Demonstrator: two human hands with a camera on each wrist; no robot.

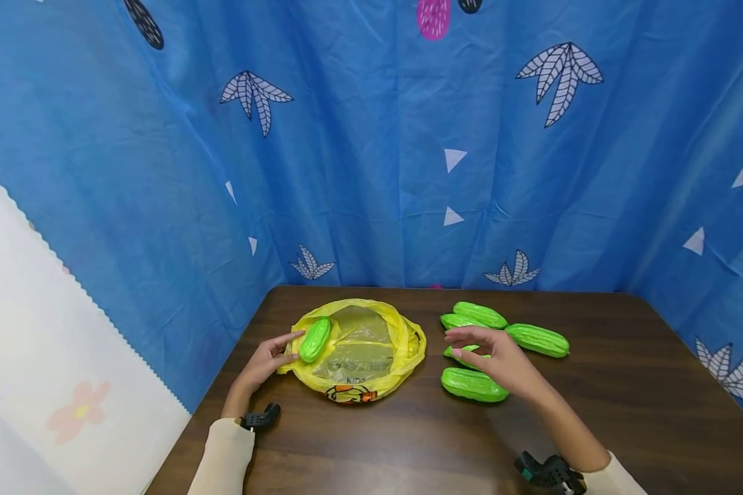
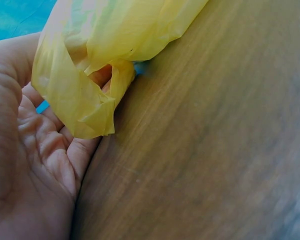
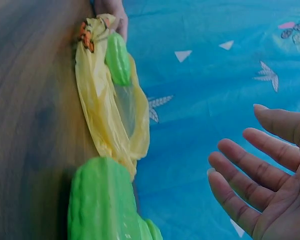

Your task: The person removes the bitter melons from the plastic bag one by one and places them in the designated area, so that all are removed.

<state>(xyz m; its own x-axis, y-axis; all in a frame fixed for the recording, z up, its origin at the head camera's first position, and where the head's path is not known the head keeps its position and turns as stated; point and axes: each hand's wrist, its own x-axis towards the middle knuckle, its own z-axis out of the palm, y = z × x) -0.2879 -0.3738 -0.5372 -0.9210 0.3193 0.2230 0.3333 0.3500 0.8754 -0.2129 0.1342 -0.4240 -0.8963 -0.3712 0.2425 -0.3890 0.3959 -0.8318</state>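
Note:
A yellow plastic bag (image 1: 378, 392) lies with its mouth spread wide on the table's left half. My left hand (image 1: 264, 361) holds its left edge, and part of the bag hides the fingertips in the left wrist view. One glossy, ridged, bright green gourd (image 1: 315, 340) rests on the left side of the bag, near those fingers. My right hand (image 1: 492, 354) hovers over a group of similar gourds, fingers loosely spread and nothing in them. Nearest to it are a front gourd (image 1: 474, 385) and one on the right (image 1: 538, 340); another partly hides beneath the hand.
Behind the right hand lie more gourds (image 1: 479, 314) close together. The dark brown wooden table (image 1: 396, 447) ends at a blue patterned curtain (image 1: 359, 172) along the back and sides. A white cloth (image 1: 56, 330) hangs at the left.

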